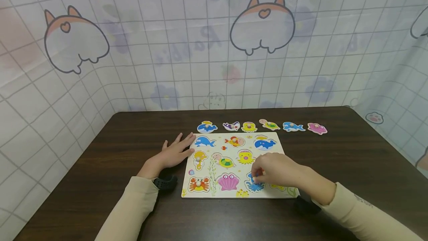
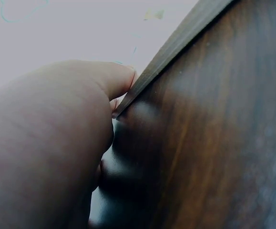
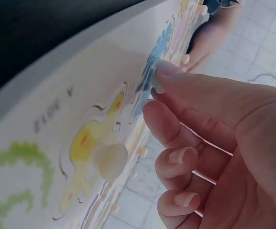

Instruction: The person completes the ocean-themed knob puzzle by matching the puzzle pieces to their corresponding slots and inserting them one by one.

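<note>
A pale peg puzzle board [image 1: 200,192] with sea animals lies on the dark table. My right hand [image 1: 279,170] pinches the knob of the blue octopus piece [image 1: 255,187], which lies at its matching spot low on the board; whether it sits flush cannot be told. In the right wrist view, thumb and forefinger meet at that knob, beside a yellow starfish-like piece [image 3: 83,143] with its own peg. My left hand [image 1: 174,153] rests with spread fingers against the board's left edge. The crab [image 1: 204,185], seahorse [image 1: 199,155] and red fish [image 1: 239,141] pieces show knobs in their places.
Behind the board lie several loose pieces in a row: a blue whale [image 1: 207,128], a purple-and-white one [image 1: 229,126], a yellow octopus [image 1: 249,128], a turtle [image 1: 272,125], a blue fish-like one [image 1: 289,128] and a pink shell [image 1: 315,130]. A patterned cloth [image 1: 200,73] hangs behind the table.
</note>
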The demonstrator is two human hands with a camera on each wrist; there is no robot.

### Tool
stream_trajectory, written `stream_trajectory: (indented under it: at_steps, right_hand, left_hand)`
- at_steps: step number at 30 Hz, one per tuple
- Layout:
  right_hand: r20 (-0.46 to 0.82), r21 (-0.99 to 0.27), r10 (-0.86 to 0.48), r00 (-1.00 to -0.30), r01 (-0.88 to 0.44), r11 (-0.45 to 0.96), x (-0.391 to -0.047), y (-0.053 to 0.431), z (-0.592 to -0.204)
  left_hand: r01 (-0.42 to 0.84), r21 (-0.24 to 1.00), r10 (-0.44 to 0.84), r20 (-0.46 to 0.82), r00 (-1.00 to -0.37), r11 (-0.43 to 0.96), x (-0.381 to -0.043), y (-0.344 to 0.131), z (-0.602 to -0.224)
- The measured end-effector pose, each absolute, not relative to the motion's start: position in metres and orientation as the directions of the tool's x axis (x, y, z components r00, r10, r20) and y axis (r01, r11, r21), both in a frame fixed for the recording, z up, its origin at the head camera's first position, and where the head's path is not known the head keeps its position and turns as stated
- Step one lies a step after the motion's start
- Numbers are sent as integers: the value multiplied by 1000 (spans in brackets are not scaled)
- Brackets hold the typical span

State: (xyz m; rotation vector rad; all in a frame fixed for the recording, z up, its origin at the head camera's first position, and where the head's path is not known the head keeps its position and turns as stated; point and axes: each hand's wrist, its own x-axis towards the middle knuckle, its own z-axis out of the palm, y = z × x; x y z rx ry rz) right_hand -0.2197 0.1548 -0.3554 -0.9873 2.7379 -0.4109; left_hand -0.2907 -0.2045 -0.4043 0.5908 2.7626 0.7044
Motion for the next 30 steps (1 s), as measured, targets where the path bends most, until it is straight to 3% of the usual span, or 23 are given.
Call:
stream_trajectory:
  at_steps: [9, 13, 22, 30]
  right_hand:
    - [-26, -423, -657, -753, -587, 690, -234, 173, -342]
    - [55, -456, -607, -793, -561, 691, -246, 187, -332]
    - [300, -516, -352, -887, -461, 722, -275, 234, -326]
    - [290, -669, -145, -946, -309, 676, -298, 291, -343]
  left_hand:
    - [323, 495, 430, -116, -895, 806, -292, -205, -404]
    - [323, 493, 427, -111, -897, 808, -292, -205, -404]
    - [324, 494, 428, -110, -897, 807, -292, -208, -407]
    - [329, 494, 434, -113, -894, 805, -290, -207, -407]
